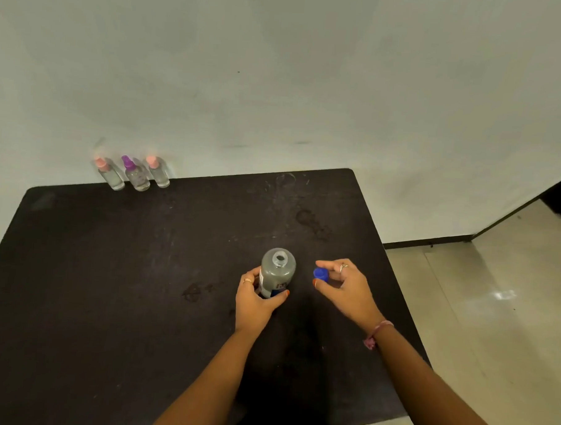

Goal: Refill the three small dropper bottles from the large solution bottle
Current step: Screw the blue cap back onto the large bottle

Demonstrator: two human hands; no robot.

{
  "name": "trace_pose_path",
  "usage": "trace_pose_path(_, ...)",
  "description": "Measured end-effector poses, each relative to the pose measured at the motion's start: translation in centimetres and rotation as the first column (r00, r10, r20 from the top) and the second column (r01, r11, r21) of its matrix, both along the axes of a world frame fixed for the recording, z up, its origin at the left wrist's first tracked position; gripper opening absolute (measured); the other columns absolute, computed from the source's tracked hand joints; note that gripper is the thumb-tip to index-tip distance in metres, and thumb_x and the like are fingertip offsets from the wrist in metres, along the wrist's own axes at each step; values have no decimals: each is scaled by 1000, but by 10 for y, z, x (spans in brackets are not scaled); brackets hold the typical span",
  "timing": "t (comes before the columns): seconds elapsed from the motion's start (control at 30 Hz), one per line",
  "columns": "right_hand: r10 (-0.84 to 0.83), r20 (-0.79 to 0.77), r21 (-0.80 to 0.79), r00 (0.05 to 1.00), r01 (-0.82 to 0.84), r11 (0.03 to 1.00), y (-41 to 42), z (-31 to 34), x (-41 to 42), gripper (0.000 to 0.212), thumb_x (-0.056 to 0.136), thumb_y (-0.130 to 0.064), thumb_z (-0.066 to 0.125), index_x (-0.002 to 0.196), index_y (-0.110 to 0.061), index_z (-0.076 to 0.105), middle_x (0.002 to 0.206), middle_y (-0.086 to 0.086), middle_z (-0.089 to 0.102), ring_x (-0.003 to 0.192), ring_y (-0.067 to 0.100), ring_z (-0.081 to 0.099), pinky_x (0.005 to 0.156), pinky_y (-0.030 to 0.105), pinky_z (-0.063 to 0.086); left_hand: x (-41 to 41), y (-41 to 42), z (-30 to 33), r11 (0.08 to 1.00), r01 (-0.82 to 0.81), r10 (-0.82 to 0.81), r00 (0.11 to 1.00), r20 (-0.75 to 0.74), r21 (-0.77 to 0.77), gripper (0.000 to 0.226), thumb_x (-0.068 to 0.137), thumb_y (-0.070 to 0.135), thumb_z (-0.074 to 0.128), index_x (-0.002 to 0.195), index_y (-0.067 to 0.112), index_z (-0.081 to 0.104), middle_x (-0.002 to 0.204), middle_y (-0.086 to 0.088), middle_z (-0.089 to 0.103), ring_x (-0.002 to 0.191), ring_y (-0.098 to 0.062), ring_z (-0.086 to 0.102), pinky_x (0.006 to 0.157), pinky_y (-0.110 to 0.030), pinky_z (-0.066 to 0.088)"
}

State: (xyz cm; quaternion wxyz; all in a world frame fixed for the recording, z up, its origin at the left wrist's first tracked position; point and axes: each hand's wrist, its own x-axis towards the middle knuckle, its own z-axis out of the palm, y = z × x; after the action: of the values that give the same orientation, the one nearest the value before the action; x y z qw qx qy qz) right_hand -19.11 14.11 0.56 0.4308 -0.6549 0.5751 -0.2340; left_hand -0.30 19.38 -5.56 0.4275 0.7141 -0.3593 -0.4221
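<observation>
I see three small dropper bottles (138,175) in a row at the far left edge of the dark table (109,269), against the wall, well apart from my hands, with bare tabletop between. The large solution bottle (277,271) stands upright near the table's middle, open mouth up. My left hand (256,303) grips its lower body. My right hand (343,287) pinches the blue cap (320,274) just beside it.

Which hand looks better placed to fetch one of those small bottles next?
Probably the left hand: the small bottles stand far left, though it grips the big bottle. The right hand pinches the blue cap.
</observation>
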Motion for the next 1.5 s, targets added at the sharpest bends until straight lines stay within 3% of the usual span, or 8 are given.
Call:
trace_pose_path(0.2,79,227,-52,971,-69,996,-14,62,11,41,81,-11,72,119,-21,60,113,-6,65,100,3,64,89,21,51,2,-3,52,982,-23,25,1000,10,-189,65,65,17,86,114,31,46,120,10,49,108,-1,52,78,-6,46)
trace_pose_path(0.37,154,386,-124,909,-114,986,-22,125,20,37,81,-6,71,115,-13,59,110,2,68,98,13,66,84,25,53,12,-6,104,950,5,-4,1000,4,-311,64,66,15,85,110,39,45,118,7,50,109,-4,54,78,-15,52)
trace_pose_path(0.6,328,442,-267,835,-226,937,-37,210,40,31,86,-3,64,117,-7,62,113,8,68,95,22,65,81,26,52,30,-7,163,917,92,-100,995,-1,-389,62,67,11,84,104,44,47,120,1,55,102,-4,60,71,-7,48)
trace_pose_path(0.9,503,212,-410,838,-391,824,-41,271,67,34,88,-16,60,122,-15,58,118,2,65,105,16,63,89,28,51,51,-3,202,919,158,-145,987,63,-360,62,69,20,83,103,51,41,120,10,54,100,-1,57,66,0,44)
trace_pose_path(1.07,543,-59,-437,838,-511,740,-43,299,77,30,89,-15,62,119,-18,62,114,-4,67,104,10,63,91,23,50,59,2,218,927,166,-144,985,91,-335,59,68,25,83,110,41,45,117,13,56,97,-1,58,66,-9,46)
trace_pose_path(1.17,548,-130,-425,826,-546,722,-42,315,83,29,87,-13,65,115,-21,64,111,-7,67,101,5,63,90,19,49,62,4,227,924,147,-129,989,76,-352,53,66,26,84,98,46,48,113,13,58,94,1,59,66,-9,44)
trace_pose_path(1.33,491,-155,-413,857,-508,756,-40,332,95,29,81,-17,72,109,-22,67,99,-14,69,89,2,66,85,16,50,64,7,237,917,105,-88,994,62,-385,52,64,26,84,98,46,52,111,10,59,97,-5,62,68,-13,49)
trace_pose_path(1.5,272,-172,-484,947,-321,814,-36,333,114,24,72,-36,80,90,-20,75,81,-11,70,77,3,66,73,21,53,65,6,243,912,51,-20,997,78,-407,48,63,29,85,86,53,50,108,5,58,93,-8,63,69,-13,47)
